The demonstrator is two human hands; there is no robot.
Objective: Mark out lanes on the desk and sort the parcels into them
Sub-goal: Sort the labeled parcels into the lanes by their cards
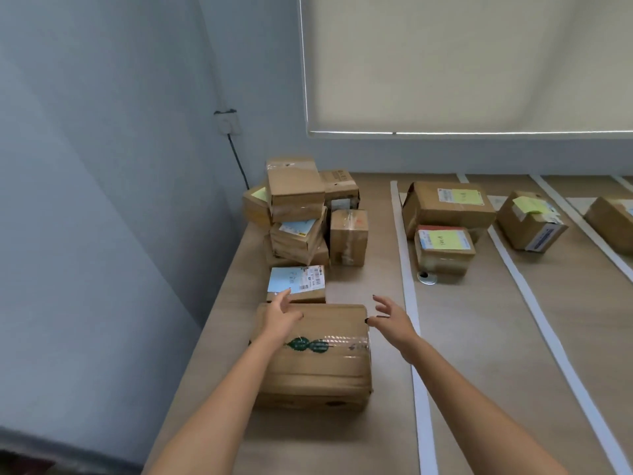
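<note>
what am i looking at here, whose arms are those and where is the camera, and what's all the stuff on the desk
There is no machine here. The one picture comes from a wide-angle camera worn on a person's head, looking forward and down, so the two bare arms reaching in from the bottom are that person's own.

The left hand is over the far edge of a large brown box sealed with clear tape; the right hand hovers just beside that box. Both hands are open and hold nothing.

On the wooden desk, white strips mark out lanes. Left of the first strip sits an unsorted pile of cardboard parcels and a small parcel with a blue note. In the lanes to the right lie parcels with yellow notes.
</note>
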